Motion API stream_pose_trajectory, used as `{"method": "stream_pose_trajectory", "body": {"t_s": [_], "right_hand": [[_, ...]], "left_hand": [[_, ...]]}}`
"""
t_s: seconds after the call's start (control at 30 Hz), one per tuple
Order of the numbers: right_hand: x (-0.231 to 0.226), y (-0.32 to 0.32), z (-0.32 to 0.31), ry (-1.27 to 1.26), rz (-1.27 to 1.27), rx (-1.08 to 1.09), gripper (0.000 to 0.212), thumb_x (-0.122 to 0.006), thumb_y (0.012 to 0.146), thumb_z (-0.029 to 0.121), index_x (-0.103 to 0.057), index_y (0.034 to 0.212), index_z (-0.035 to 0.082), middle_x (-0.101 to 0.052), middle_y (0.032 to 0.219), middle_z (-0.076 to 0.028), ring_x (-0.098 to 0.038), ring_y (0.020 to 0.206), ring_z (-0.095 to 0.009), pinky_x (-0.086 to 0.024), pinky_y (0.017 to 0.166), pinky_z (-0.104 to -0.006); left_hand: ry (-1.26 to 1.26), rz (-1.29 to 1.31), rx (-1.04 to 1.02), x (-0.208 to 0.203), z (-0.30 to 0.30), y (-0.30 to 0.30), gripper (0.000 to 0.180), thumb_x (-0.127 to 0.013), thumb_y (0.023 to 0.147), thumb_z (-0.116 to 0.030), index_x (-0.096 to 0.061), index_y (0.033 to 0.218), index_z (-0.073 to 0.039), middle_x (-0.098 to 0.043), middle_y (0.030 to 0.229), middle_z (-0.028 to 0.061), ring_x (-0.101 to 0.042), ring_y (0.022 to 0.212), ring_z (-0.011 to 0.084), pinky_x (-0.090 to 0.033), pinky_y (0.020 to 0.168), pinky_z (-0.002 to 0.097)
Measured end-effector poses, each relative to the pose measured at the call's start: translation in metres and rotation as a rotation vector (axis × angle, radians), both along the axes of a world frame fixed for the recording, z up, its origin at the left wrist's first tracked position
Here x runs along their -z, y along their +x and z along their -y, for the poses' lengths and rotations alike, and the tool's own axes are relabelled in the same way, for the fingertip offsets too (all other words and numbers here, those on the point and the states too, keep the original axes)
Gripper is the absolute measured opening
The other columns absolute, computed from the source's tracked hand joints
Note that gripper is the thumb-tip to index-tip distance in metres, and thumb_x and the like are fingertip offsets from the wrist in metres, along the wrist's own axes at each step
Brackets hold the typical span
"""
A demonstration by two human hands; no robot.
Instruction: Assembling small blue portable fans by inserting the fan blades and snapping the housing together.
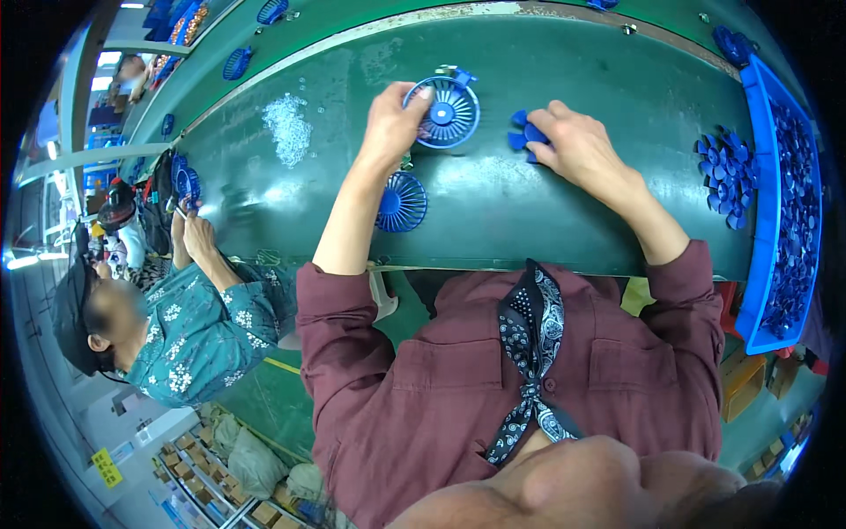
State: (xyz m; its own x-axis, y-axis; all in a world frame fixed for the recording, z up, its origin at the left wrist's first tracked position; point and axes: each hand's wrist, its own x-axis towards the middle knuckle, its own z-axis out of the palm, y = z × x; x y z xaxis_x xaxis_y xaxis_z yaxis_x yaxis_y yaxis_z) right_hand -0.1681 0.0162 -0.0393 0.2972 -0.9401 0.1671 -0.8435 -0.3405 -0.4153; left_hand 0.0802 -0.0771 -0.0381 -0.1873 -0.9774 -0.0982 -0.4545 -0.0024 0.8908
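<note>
My left hand (393, 123) grips the left rim of a round blue fan housing (459, 129), its thumb over the edge. The housing has radial slats, a pale centre and a small bracket with metal at its top. To its right, my right hand (577, 145) pinches a small blue fan blade (518, 139) with several vanes, just above the green work surface. The blade and the housing are apart. Below my left hand, close to the bench's near edge, lies a second blue fan housing (402, 203).
On the green bench (493, 220), a heap of small clear parts (288, 130) lies left and a pile of blue fan blades (728, 176) right. A blue bin (756, 291) full of blades stands beyond that pile. At left, a co-worker (207, 326) handles another blue housing (187, 182).
</note>
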Motion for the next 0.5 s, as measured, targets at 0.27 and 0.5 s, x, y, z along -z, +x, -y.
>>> {"method": "stream_pose_trajectory", "body": {"t_s": [0.27,0.5], "right_hand": [[-0.043,0.02,-0.029,-0.257,0.156,-0.042,0.027,-0.069,0.078,0.017,-0.056,0.099,0.007,-0.053,0.09,-0.012,-0.059,0.081,-0.031,-0.05,0.064,-0.0412],[-0.031,0.02,-0.04,-0.213,0.027,-0.007,0.027,-0.069,0.075,0.014,-0.054,0.096,0.007,-0.052,0.088,-0.01,-0.058,0.082,-0.029,-0.05,0.062,-0.0415]], "left_hand": [[0.491,-0.579,0.066,-0.012,-0.053,-0.045,0.033,-0.05,0.098,-0.031,-0.057,0.11,-0.001,-0.066,0.093,0.0064,-0.064,0.078,0.0131,-0.055,0.068,0.0297],[0.494,-0.828,0.092,0.002,-0.103,-0.067,0.027,-0.062,0.092,-0.022,-0.057,0.11,-0.002,-0.063,0.097,0.0029,-0.061,0.085,0.01,-0.053,0.076,0.0271]]}}
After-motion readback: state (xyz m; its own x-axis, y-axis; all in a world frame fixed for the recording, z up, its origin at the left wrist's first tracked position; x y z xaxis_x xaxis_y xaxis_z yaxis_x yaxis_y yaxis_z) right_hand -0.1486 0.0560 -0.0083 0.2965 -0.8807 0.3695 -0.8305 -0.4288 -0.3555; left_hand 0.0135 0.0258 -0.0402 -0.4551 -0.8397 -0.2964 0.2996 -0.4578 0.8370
